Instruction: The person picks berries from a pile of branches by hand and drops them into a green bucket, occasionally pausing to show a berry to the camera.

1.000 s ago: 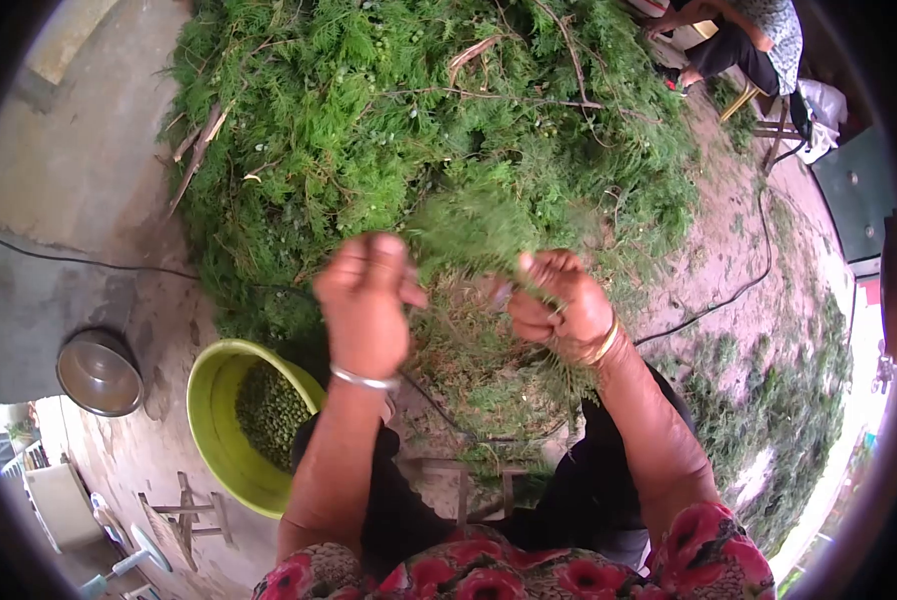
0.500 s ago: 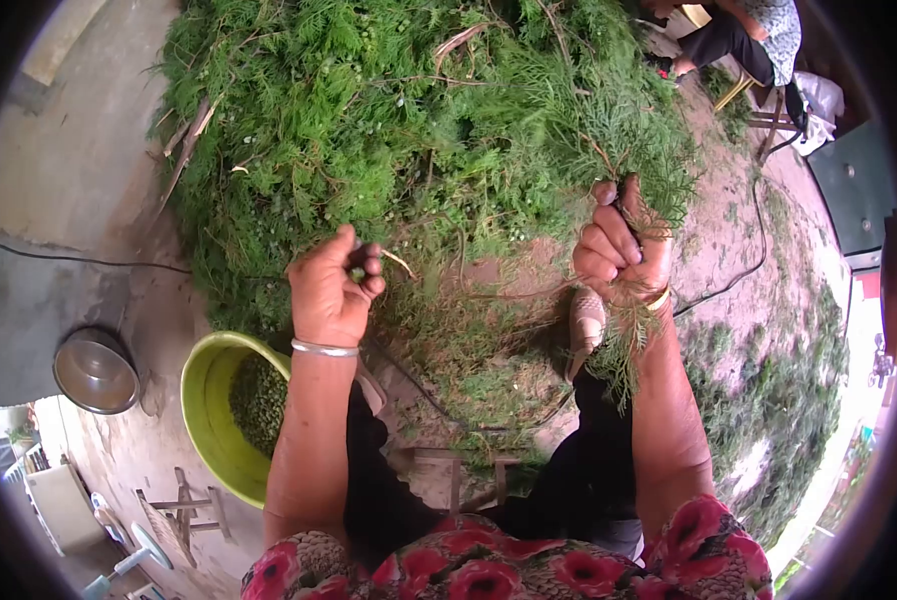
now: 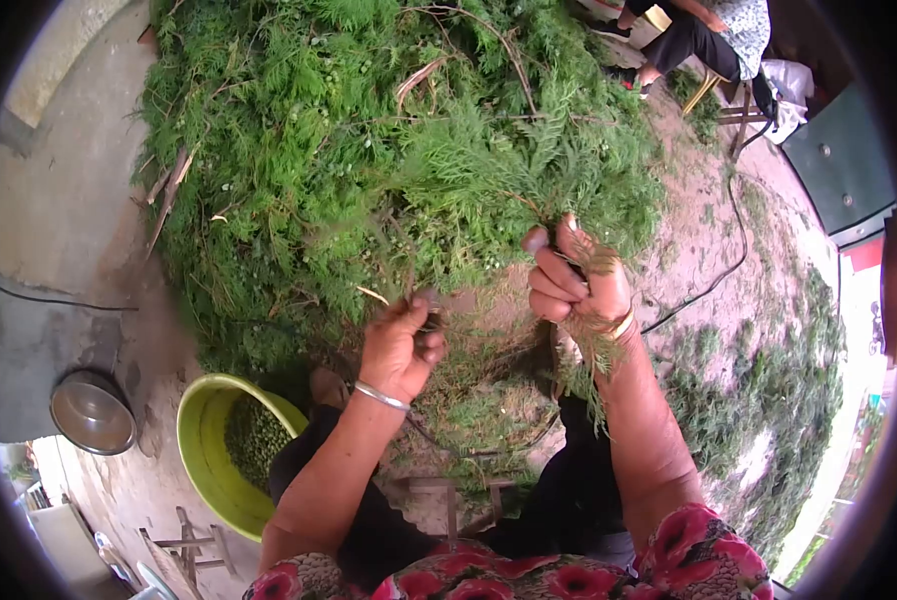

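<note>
My right hand [image 3: 581, 280] is closed round a green conifer sprig [image 3: 539, 175], whose fronds spread above the fist and also hang below it beside the wrist. To its left, my left hand [image 3: 401, 345], with a silver bangle at the wrist, has its fingers curled together. A thin brownish twig seems to rise from those fingertips, but blur hides what they hold. Both hands are over the near edge of a large heap of green branches [image 3: 299, 170]. Left of my left forearm stands a yellow-green bucket [image 3: 199, 440] with small green cones or berries inside.
A metal bowl [image 3: 94, 412] lies on the floor at the left. Wooden stools are at the lower left. Another person [image 3: 704, 40] sits at the upper right near a green cabinet [image 3: 844, 165]. A black cable [image 3: 724, 275] and scattered greenery [image 3: 759, 430] are on the right-hand floor.
My left hand has moved right and slightly down, nearer my right hand. My right hand, still gripping the sprig, has shifted left and down. The camera view has also shifted.
</note>
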The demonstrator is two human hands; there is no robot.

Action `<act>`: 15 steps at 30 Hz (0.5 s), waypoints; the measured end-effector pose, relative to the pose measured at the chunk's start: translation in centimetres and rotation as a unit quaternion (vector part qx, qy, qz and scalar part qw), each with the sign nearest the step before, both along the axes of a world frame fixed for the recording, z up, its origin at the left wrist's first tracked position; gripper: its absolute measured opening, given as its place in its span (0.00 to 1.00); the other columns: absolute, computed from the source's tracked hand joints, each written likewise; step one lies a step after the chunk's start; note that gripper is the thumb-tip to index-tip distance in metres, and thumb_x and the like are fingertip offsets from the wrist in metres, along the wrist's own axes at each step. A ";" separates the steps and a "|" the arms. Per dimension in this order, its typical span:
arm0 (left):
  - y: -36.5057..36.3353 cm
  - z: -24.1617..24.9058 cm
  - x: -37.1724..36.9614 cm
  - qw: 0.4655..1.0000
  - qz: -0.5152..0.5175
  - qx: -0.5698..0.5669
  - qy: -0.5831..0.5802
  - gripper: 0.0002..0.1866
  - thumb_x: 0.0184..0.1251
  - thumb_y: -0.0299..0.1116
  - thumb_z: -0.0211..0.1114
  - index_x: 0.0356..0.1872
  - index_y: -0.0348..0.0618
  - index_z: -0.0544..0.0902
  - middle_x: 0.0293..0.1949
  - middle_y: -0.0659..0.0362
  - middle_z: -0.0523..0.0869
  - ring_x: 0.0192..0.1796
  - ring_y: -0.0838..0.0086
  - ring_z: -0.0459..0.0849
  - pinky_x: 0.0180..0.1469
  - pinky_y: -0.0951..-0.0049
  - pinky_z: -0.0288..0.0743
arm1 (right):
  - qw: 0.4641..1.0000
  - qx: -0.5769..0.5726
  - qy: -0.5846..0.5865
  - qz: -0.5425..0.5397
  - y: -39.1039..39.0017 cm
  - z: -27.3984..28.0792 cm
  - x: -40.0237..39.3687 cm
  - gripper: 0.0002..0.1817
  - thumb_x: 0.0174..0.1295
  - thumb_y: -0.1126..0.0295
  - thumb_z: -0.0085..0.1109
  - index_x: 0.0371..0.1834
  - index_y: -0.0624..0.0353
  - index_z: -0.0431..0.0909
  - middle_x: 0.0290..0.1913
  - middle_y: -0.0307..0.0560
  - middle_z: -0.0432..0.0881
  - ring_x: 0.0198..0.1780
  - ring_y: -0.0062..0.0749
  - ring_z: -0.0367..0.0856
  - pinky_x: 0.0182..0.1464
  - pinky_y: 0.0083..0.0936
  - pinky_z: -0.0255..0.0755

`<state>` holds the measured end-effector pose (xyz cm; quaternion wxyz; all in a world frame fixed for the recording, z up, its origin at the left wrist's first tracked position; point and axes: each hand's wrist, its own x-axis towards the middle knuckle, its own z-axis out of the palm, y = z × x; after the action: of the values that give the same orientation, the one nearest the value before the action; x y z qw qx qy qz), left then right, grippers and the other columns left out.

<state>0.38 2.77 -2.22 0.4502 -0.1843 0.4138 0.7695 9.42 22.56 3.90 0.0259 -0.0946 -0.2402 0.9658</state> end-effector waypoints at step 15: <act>-1.3 1.8 -1.7 0.957 0.056 -0.071 0.277 0.06 0.65 0.28 0.61 0.39 0.37 0.82 0.29 0.62 0.81 0.24 0.79 0.78 0.16 0.80 0.60 | 0.732 0.635 -0.242 0.050 -3.7 -0.8 -1.1 0.18 0.61 0.68 0.58 0.17 0.66 0.67 0.17 0.39 0.62 0.22 0.20 0.61 0.23 0.28 0.66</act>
<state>-1.35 1.49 -0.40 0.2601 -0.0181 0.5645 0.7831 8.28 18.90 3.11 -0.0269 -0.2749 -0.8001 0.5325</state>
